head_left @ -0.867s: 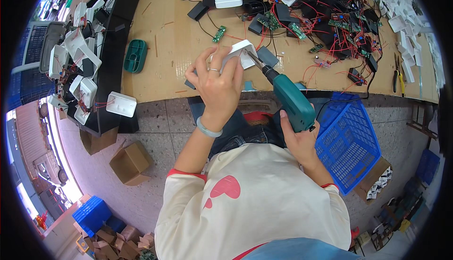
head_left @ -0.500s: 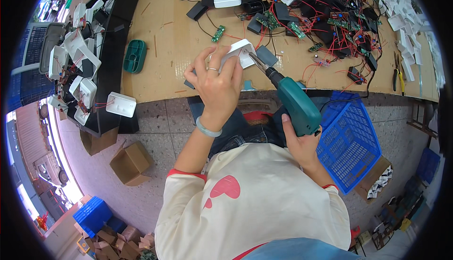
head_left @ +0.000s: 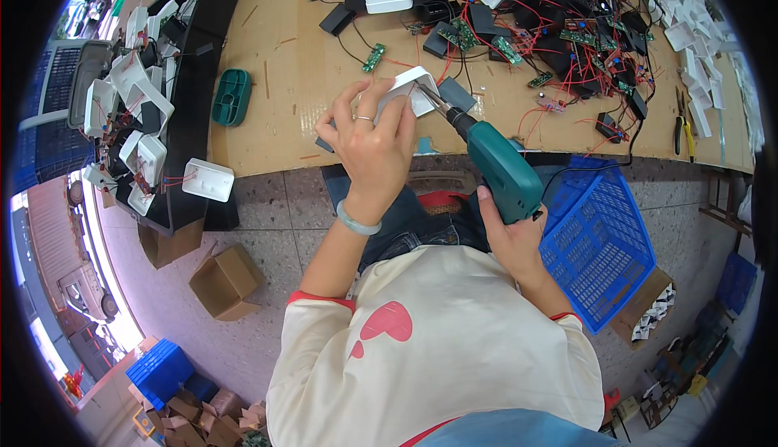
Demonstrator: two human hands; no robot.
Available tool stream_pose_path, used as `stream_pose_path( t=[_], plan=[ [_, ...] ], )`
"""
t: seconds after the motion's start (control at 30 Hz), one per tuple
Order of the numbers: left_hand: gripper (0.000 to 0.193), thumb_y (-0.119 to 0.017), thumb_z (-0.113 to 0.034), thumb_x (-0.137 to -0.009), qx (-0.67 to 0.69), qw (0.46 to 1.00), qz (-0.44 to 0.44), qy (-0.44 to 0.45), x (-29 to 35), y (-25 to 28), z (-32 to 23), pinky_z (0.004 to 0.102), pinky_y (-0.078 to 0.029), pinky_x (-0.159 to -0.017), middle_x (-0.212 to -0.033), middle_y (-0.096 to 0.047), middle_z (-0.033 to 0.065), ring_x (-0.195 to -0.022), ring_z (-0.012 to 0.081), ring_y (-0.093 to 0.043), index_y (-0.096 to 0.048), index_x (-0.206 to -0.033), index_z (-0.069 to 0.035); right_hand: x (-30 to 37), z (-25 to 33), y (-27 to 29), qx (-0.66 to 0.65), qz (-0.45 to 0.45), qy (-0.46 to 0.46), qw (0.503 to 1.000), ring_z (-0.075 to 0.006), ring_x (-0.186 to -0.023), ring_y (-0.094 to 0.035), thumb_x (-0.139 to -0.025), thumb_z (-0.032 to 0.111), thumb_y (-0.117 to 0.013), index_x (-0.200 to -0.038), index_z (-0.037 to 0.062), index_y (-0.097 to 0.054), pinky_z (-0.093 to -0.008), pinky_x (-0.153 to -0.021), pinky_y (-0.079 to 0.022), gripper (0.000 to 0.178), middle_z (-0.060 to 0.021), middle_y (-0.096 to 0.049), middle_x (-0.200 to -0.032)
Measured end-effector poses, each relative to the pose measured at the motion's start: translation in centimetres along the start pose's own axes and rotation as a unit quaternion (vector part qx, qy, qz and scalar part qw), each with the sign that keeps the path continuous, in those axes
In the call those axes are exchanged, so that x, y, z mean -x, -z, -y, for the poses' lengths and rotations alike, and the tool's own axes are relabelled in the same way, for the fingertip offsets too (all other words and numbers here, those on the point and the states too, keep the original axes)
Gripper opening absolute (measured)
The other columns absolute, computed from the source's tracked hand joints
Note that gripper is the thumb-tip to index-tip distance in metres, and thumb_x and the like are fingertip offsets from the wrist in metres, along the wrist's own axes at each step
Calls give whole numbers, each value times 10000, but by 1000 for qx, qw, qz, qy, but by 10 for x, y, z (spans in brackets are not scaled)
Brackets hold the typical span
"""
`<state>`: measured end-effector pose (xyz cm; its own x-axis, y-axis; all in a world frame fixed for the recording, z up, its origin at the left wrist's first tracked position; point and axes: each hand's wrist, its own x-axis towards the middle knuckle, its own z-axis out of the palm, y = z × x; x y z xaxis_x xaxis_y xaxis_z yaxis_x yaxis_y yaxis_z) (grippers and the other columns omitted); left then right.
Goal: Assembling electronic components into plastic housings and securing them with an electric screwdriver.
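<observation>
My left hand (head_left: 369, 131) is closed on a white plastic case (head_left: 423, 103), its fingers bent over the near-left side. Inside, the case is mostly hidden by the hand. A green, drill-shaped power tool (head_left: 504, 170) with a black collar and long metal nose is gripped in my right hand (head_left: 516, 240). The nose's tip reaches into the case's right side. Beside the case lies a flat dark grey piece (head_left: 457, 94), partly covered by the tool.
A tangle of black boxes, red wires and green circuit boards (head_left: 374, 58) covers the back right. White cases (head_left: 689, 38) pile up farther right, near pliers (head_left: 686, 127). On the left stand a green tray (head_left: 232, 97) and a black bin (head_left: 207, 58). A blue basket (head_left: 604, 244) sits below the table edge.
The power tool and my right hand have shifted slightly left and up, its nose going deeper toward the case. My left hand and the case have hardly moved.
</observation>
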<state>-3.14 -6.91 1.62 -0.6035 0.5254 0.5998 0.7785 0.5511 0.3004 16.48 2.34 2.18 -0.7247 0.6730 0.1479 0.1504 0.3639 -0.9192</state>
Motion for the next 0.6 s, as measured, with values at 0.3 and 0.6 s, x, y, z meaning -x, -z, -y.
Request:
stream_pose_path(
  t=[0.3,0.6],
  plan=[
    [98,-786,-141,-777,-6,1000,-4,-3,-1,-1,0,429,-311,-975,-1131,-704,-36,-1134,236,-593,-751,-868,-144,-1,-1,-1,44,10,26,999,-143,-726,-676,-896,46,-726,-1151,-15,-602,-268,-690,-534,289,-102,-701,-905],
    [98,-791,-146,-776,-3,1000,-9,2,1,-3,2,429,-311,-973,-1130,-705,-40,-1133,235,-593,-748,-864,-147,0,-5,-2,16,7,21,1000,-121,-728,-663,-892,26,-723,-1158,-16,-600,-252,-696,-527,296,-91,-703,-907]
  ],
)
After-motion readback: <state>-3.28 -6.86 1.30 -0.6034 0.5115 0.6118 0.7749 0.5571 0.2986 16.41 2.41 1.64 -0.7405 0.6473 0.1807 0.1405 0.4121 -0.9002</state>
